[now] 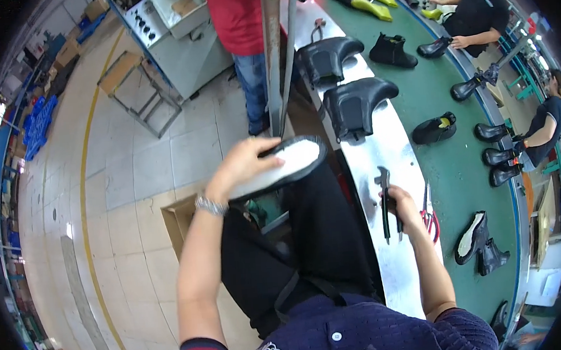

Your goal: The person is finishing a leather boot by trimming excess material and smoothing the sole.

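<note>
My left hand [248, 165] clasps a shoe [302, 158], upturned, likely to bare its white underside; my right hand [405, 209] holds pliers [385, 199], scissors [429, 215] just to its right.

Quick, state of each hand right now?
Left hand: holding a black shoe, white underside up.
Right hand: closed around pliers.

Boots [359, 106] on metal ledge [393, 151]: 2; pincers [385, 197]: 1 pair; scissors [429, 214]: 1 pair
</note>
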`<state>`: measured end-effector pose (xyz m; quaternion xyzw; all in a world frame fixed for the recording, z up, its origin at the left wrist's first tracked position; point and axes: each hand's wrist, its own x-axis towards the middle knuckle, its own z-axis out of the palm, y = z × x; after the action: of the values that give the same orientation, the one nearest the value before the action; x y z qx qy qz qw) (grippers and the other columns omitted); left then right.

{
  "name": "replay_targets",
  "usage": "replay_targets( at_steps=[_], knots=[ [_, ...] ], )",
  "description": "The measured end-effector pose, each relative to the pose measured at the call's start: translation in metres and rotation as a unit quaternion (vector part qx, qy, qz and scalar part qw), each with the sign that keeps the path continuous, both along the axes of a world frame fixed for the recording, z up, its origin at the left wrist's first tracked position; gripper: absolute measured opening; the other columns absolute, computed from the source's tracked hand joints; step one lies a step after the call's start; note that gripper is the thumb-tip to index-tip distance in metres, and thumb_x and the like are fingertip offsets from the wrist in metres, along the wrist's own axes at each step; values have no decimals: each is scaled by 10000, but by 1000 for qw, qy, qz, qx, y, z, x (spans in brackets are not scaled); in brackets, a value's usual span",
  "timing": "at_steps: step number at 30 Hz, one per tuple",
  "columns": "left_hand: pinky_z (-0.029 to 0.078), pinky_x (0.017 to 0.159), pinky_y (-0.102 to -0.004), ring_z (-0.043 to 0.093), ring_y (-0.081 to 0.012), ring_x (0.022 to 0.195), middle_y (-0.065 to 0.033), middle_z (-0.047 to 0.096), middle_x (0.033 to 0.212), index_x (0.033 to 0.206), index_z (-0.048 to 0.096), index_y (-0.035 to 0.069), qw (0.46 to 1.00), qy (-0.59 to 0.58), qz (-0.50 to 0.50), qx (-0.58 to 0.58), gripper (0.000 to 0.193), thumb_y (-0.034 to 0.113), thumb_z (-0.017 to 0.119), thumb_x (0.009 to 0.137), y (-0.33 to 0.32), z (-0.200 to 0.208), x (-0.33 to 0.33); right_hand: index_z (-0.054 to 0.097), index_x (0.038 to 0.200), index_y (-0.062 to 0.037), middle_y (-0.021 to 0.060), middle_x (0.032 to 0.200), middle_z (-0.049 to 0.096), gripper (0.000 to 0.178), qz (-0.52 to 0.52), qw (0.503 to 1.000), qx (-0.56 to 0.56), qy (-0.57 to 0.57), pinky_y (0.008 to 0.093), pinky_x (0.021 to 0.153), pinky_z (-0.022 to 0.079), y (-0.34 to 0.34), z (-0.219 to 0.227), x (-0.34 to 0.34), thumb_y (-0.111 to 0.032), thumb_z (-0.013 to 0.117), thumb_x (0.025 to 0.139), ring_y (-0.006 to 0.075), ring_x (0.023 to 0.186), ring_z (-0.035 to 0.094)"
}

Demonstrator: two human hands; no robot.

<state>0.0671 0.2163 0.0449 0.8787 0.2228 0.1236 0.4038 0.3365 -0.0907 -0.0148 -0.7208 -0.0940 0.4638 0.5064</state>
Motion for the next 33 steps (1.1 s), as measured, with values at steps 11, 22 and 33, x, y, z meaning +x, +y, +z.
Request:
replay_targets(
  at_steps=[11, 22, 33],
  knots=[
    [444, 590, -482, 595, -410, 650, -212, 595, 679, 703, 512, -6, 967, 5, 125, 220, 409, 294, 517, 982, -1, -14, 17, 359, 1444, -24, 126, 1123, 670, 558, 351, 934, 14, 56, 289, 962, 457, 99, 112, -35, -115, 580, 940, 153, 1050, 613],
    [479, 660, -430, 614, -388, 714, -204, 651, 774, 878, 663, -4, 984, -44, 159, 62, 333, 309, 571, 941, 12, -6, 13, 415, 1348, -4, 150, 1099, 645, 415, 428, 895, -26, 124, 358, 900, 548, 190, 123, -56, -145, 545, 980, 227, 1005, 666],
    [445, 578, -410, 608, -327, 590, -211, 606, 676, 908, 694, 17, 980, -71, 158, 100, 214, 207, 595, 906, 15, -15, 23, 450, 1222, -57, 30, 833, 556, 269, 319, 924, 25, 209, 325, 683, 565, 193, 114, -74, -166, 536, 992, 134, 733, 601]
  ],
)
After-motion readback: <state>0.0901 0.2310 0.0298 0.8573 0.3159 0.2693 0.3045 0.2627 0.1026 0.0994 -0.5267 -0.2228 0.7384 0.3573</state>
